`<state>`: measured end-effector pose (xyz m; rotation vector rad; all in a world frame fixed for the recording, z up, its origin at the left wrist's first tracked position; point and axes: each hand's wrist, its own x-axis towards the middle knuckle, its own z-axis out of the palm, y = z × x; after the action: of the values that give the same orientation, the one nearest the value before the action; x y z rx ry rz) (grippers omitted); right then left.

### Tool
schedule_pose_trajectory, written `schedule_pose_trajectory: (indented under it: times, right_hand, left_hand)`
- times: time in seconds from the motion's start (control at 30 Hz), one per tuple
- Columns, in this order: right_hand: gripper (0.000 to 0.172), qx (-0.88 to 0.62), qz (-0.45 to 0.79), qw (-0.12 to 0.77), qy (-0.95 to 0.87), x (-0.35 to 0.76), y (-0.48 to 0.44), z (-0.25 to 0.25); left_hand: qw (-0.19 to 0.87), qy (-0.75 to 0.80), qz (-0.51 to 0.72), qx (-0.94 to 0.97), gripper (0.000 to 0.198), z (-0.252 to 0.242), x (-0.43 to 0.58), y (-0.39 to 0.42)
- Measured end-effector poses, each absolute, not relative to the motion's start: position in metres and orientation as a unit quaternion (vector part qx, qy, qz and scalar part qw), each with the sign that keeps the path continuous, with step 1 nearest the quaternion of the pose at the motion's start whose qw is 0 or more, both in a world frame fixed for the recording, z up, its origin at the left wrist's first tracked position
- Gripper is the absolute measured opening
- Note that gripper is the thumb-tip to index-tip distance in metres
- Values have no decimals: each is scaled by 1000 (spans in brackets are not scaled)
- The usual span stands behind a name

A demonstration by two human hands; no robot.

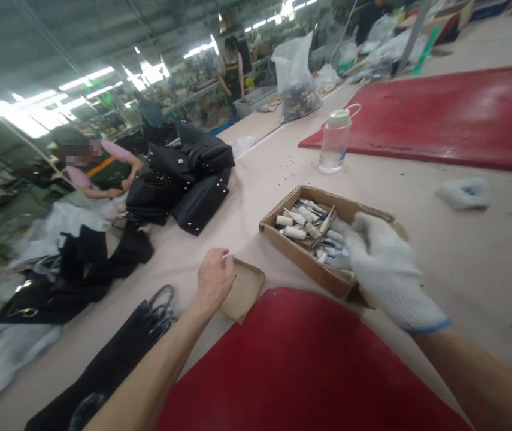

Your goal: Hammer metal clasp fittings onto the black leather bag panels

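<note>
My left hand (pixel 217 275) is bare and closed, its fingers curled in at the left edge of a small, shallow brown cardboard tray (pixel 244 290). Whatever those fingers may hold is hidden. In a white knitted glove with a blue cuff, my right hand (pixel 381 269) is over the right side of an open cardboard box (pixel 291 257). Its fingers are bent but smeared by motion, so their grip does not show. Several small tools with pale, thick handles (pixel 294 232) lie in the box, some in a smaller inner compartment.
A red board (pixel 309 359) lies nearest me, another red sheet (pixel 439 117) farther right. Beyond the box stands a clear bottle (pixel 334 143); a white bundle (pixel 464 193) lies right. Black bags (pixel 184 173) and black straps (pixel 121 341) are left. A co-worker (pixel 98 164) sits behind the bags.
</note>
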<state>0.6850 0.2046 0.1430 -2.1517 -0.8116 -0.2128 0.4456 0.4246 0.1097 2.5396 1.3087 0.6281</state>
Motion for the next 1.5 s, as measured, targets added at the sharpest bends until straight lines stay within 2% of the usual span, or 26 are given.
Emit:
schedule_pose_trajectory:
  times: [0.13, 0.2, 0.3, 0.43, 0.53, 0.67, 0.8, 0.97, 1.13, 1.23, 1.3, 1.37, 1.43, 1.5]
  right_hand:
    - [34, -772, -175, 382, -476, 634, 153, 107]
    - [35, -760, -186, 319, -535, 611, 125, 74]
    - [35, -791, -198, 223, -535, 585, 92, 23]
    - [38, -807, -222, 180, -517, 566, 63, -16]
    - [41, -811, -224, 174, -512, 562, 55, -21]
    - [42, -806, -239, 189, -507, 564, 53, -23]
    - [41, -803, -247, 201, -503, 565, 52, -27]
    - [42, -809, -246, 202, -493, 563, 51, -24]
    - [41, -805, -253, 210, -493, 565, 50, -23]
    - [41, -794, -262, 216, -504, 568, 50, -23]
    - [41, -790, -267, 218, -508, 570, 50, -23]
    - [40, -790, -266, 217, -509, 571, 49, -25]
    - [40, -790, -266, 217, -508, 571, 49, -26]
    - [40, -791, -266, 221, -506, 571, 49, -29]
  left_hand:
    - [75, 537, 61, 838, 31, 86, 364, 396]
    - [108, 518, 19, 848, 34, 74, 348, 378]
    - [169, 469, -39, 866, 41, 62, 346, 358]
    - [183, 467, -91, 860, 41, 55, 359, 346]
    - [181, 462, -43, 867, 31, 51, 366, 344]
    - [191, 434, 159, 866, 30, 67, 372, 345]
    - [207, 377, 305, 850, 35, 114, 400, 349]
    - [243, 319, 358, 843, 39, 175, 474, 350]
    - [252, 296, 340, 856, 31, 192, 548, 329]
    - [225, 314, 232, 893, 25, 181, 576, 313]
    - [217, 308, 117, 919, 30, 170, 586, 305]
    - [218, 298, 44, 928, 42, 159, 589, 302]
    - [223, 306, 39, 925, 50, 149, 586, 301]
    - [229, 328, 53, 915, 43, 141, 578, 300]
